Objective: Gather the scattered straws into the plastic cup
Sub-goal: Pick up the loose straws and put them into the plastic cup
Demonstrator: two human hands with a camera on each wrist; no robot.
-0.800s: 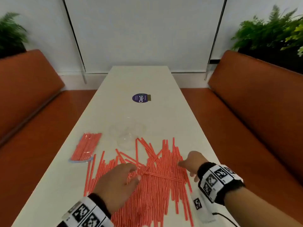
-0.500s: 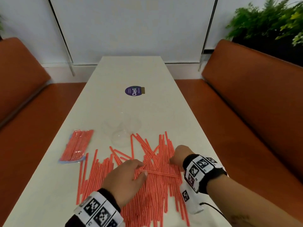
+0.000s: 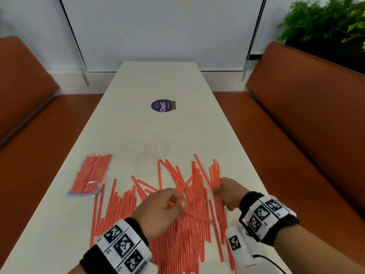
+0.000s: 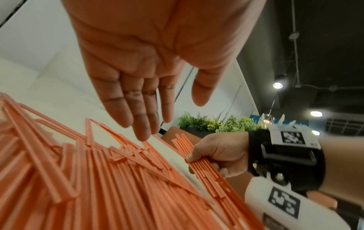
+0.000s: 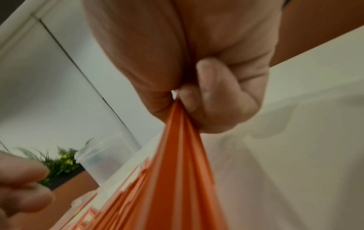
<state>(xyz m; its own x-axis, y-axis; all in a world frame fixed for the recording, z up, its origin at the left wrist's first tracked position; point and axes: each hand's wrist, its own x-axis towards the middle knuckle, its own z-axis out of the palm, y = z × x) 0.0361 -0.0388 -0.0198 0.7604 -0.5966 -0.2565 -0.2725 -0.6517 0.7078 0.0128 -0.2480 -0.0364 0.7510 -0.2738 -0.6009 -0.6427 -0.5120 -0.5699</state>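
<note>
The right hand [image 4: 216, 154] pinched a bunch of straws [image 3: 216, 180] right of the plastic cup [image 3: 146, 155]; only the left wrist view showed the left hand [image 4: 138, 74] spread flat, holding nothing.

We see the loose straws [image 3: 189, 224] spread across the near end of the table [image 3: 197, 123], reaching from near its left edge to close by its right edge. The plastic cup [image 3: 147, 155] stands just behind them, about midway across. A packet of straws [image 3: 89, 176] lies left of the cup, near the left edge. A round sticker [image 3: 162, 105] sits farther back, along the table's middle. Benches [image 3: 308, 107] run along both sides, with a plant [image 3: 325, 24] behind the right one.
</note>
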